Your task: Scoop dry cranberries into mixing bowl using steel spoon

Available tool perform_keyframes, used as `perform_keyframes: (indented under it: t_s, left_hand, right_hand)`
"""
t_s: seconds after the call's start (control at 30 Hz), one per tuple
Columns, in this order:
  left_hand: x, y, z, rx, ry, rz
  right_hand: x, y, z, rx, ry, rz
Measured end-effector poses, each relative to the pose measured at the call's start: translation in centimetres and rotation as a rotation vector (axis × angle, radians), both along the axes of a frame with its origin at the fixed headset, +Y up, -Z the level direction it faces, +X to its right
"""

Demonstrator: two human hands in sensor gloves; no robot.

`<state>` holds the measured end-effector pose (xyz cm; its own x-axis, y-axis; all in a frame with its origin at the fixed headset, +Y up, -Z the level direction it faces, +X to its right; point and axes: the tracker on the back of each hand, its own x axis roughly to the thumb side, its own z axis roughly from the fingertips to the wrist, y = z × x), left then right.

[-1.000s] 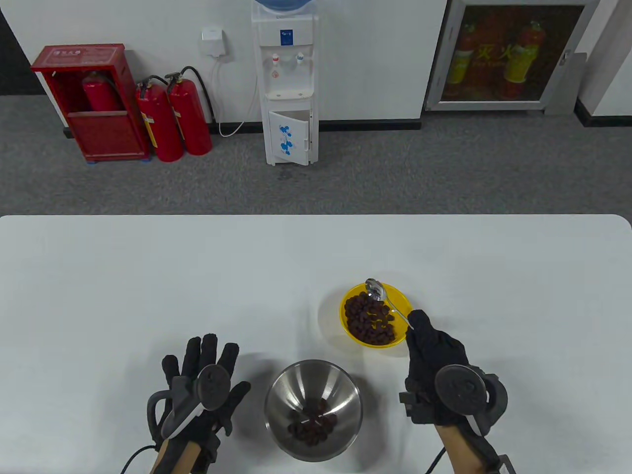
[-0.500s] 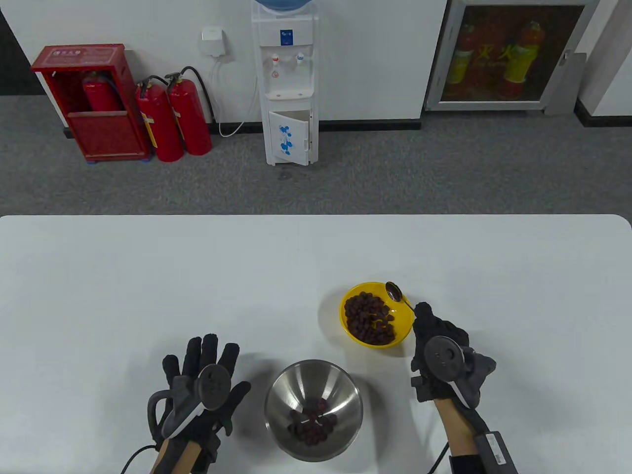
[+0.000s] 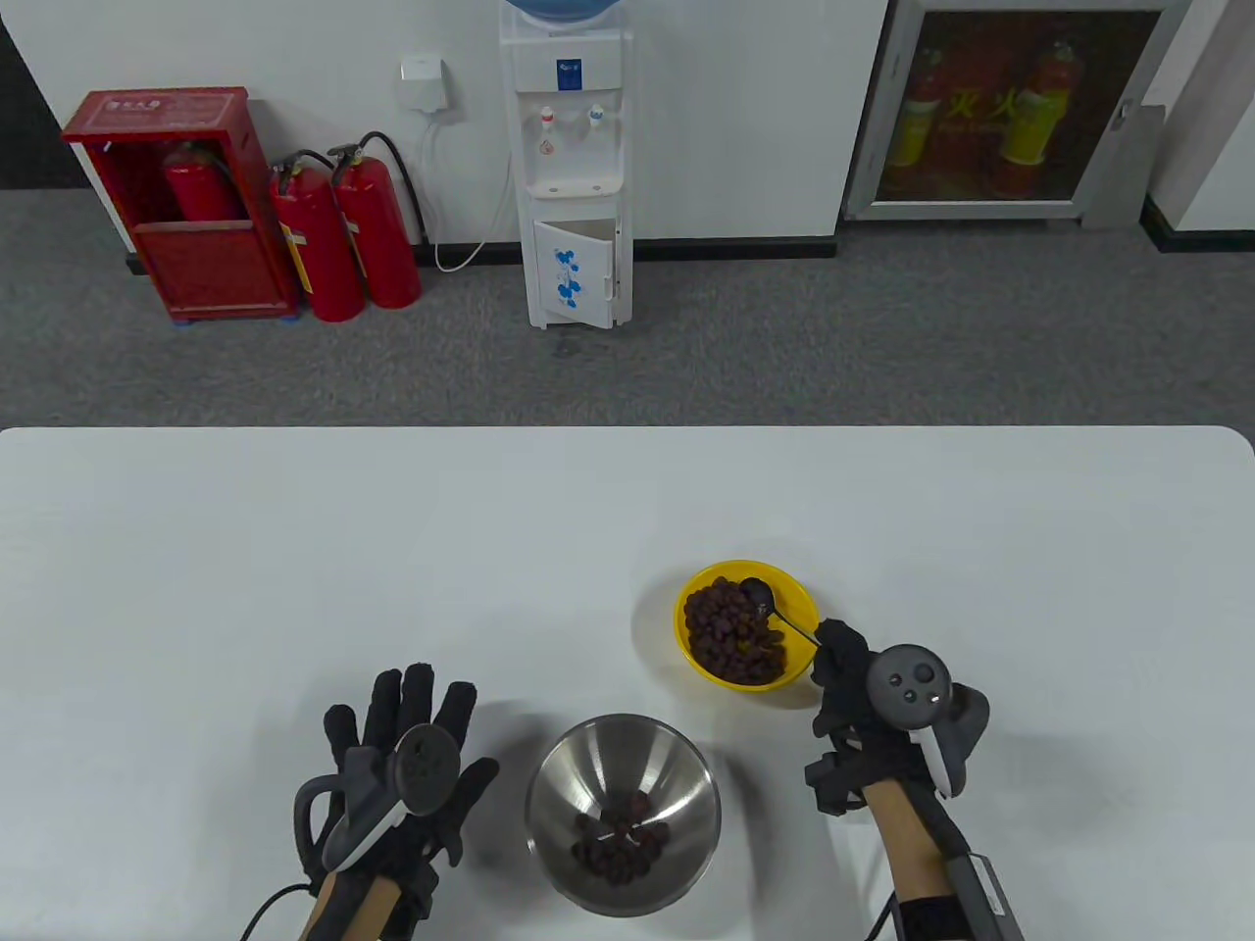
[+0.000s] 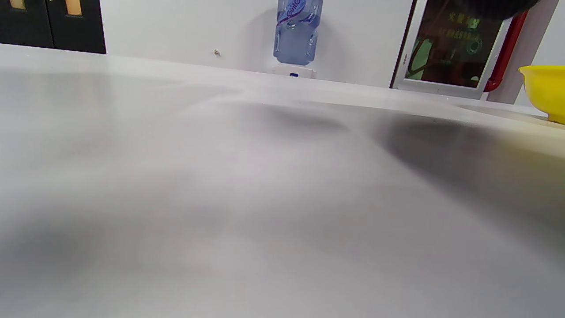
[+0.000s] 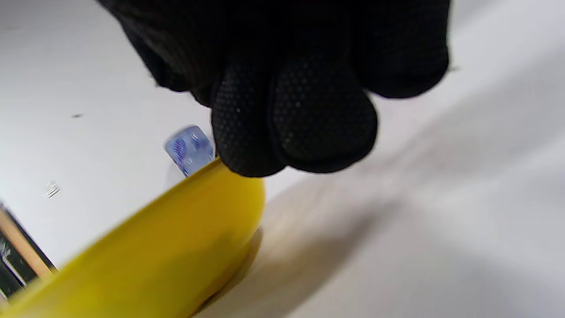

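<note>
Dipping the spoon (image 3: 768, 606) into the yellow bowl (image 3: 698, 586), I am at the loading step of a further scoop. My right hand (image 3: 851, 676) pinches the end of the spoon's handle, fingers (image 5: 291, 119) pressed together just above the bowl's near rim; the handle itself is hidden in the right wrist view. The spoon's head lies among the dry cranberries (image 3: 730, 632) at the far right of the pile, and I cannot tell whether it is filled. My left hand (image 3: 402, 774) lies flat on the worktop (image 3: 294, 549), fingers spread and holding nothing, just left of the steel mixing bowl (image 3: 624, 814), which already holds a small heap of cranberries at its bottom.

Next move, as I judge it: push the head under the fruit, lift it level, and carry it toward me and to the left to the mixing bowl nearby, tipping only once over its middle. A tilt on the way would drop fruit onto the worktop.

Writing: the cabinet (image 3: 1010, 108) behind the worktop shows yellow Chinese characters, seemingly "灭火"; the label on the water bottle (image 4: 296, 31) is only partly legible.
</note>
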<state>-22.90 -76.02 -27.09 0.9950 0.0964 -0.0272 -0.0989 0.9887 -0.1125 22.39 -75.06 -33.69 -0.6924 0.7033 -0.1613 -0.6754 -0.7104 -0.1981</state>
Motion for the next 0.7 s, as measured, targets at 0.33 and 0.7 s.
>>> perform_keyframes:
  t_s: [0.33, 0.7]
  left_hand:
    - [0.0, 0.0, 0.0, 0.000, 0.000, 0.000]
    - [0.0, 0.0, 0.0, 0.003, -0.002, 0.000]
  right_hand:
    - [1.6, -2.3, 0.0, -0.202, -0.011, -0.455]
    - [1.6, -2.9, 0.3, -0.164, -0.022, -0.500]
